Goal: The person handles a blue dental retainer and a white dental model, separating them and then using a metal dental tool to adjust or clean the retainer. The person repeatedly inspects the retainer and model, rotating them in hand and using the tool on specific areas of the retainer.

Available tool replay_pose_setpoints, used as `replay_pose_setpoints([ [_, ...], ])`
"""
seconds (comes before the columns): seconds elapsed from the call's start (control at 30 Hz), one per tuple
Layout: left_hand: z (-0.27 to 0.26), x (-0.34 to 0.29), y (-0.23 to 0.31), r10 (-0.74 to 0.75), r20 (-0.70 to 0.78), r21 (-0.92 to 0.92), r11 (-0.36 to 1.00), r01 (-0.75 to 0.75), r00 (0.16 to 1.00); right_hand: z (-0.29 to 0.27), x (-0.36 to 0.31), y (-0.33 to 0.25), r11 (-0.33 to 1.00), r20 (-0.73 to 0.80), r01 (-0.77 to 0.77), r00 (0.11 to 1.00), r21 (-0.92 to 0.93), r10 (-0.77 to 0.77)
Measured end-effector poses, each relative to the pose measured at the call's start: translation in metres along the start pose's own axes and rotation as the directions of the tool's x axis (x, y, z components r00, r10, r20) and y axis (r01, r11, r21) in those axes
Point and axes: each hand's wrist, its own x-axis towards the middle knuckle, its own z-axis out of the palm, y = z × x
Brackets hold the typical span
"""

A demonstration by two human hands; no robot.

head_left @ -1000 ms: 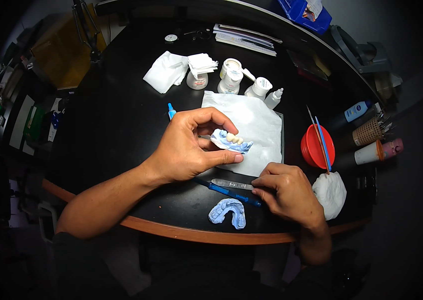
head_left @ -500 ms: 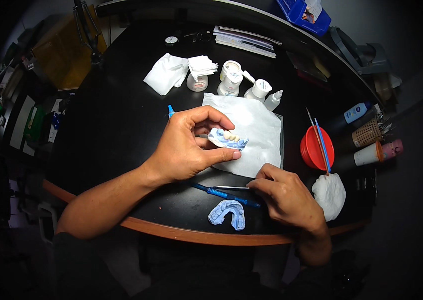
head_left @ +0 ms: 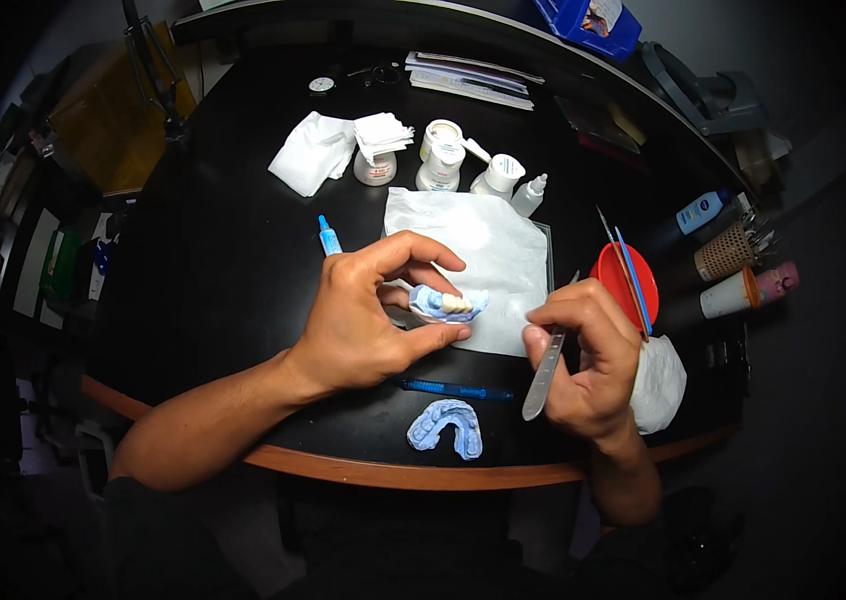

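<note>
My left hand (head_left: 358,310) holds a blue-and-white partial dental model (head_left: 425,302) between thumb and fingers, above the near edge of a white sheet. A row of cream-coloured tooth crowns (head_left: 456,303) sits on the model. In my right hand (head_left: 598,365) is a flat metal scalpel (head_left: 544,380); its broad, rounded handle end points down toward me, and a thin tip shows above the fingers. The scalpel and the model are apart. A blue pen (head_left: 458,390) lies on the table below my hands, and nearer me rests a U-shaped blue dental model (head_left: 446,428).
The white sheet (head_left: 473,225) lies mid-table, with several white jars and bottles (head_left: 441,165) behind it. A blue-capped tube (head_left: 330,238) is beyond my left hand. To the right stand a red bowl (head_left: 633,285) with slim tools across it and a white cloth wad (head_left: 661,385).
My right hand has lifted the scalpel off the table beside the pen and turned it upright. My left hand has tilted the model so the crowns face me more.
</note>
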Motion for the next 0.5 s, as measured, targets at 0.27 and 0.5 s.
replay_pose_setpoints([
  [0.27, 0.011, -0.007, -0.007, 0.269, 0.075, 0.160, 0.947, -0.278, 0.960, 0.020, -0.012, -0.008, 1.000, 0.083, 0.015, 0.996, 0.010, -0.016],
  [0.5, 0.012, -0.008, -0.004, 0.246, 0.093, 0.157, 0.953, -0.258, 0.965, 0.019, -0.010, -0.011, 0.997, 0.102, -0.081, 0.992, 0.002, 0.081],
])
